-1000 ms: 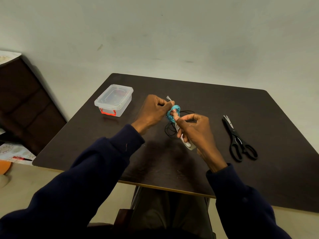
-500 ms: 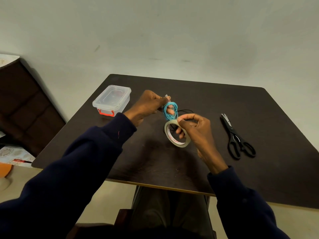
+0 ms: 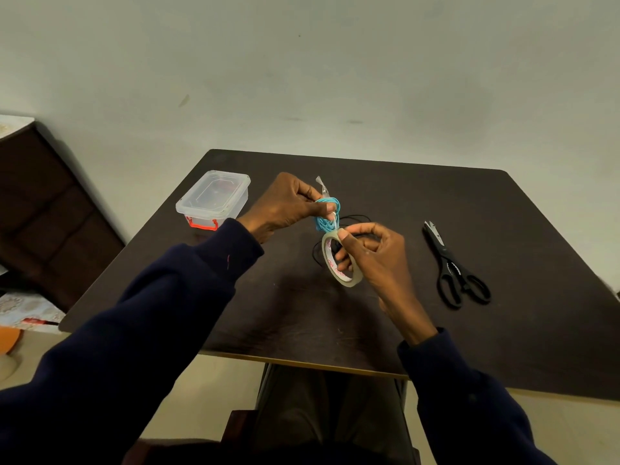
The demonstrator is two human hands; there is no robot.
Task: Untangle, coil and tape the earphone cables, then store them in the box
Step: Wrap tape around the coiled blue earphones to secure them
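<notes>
Your left hand (image 3: 285, 204) pinches the coiled blue earphone cable (image 3: 327, 213) while your right hand (image 3: 372, 253) grips the tape roll (image 3: 339, 260), taping underway; cutting with the scissors (image 3: 453, 263) likely follows.

My left hand (image 3: 285, 204) pinches the coiled blue earphone cable (image 3: 327, 213) above the dark table (image 3: 503, 213), while my right hand (image 3: 375, 253) holds the tape roll (image 3: 339, 260) just below it. Black cable (image 3: 355, 218) lies beneath; the lidded plastic box (image 3: 213, 198) sits left, scissors (image 3: 453, 263) right.

Black scissors (image 3: 454, 266) lie closed on the right of the dark table (image 3: 503, 330). A dark wooden cabinet (image 3: 50, 213) stands at the left against the pale wall (image 3: 302, 78).
</notes>
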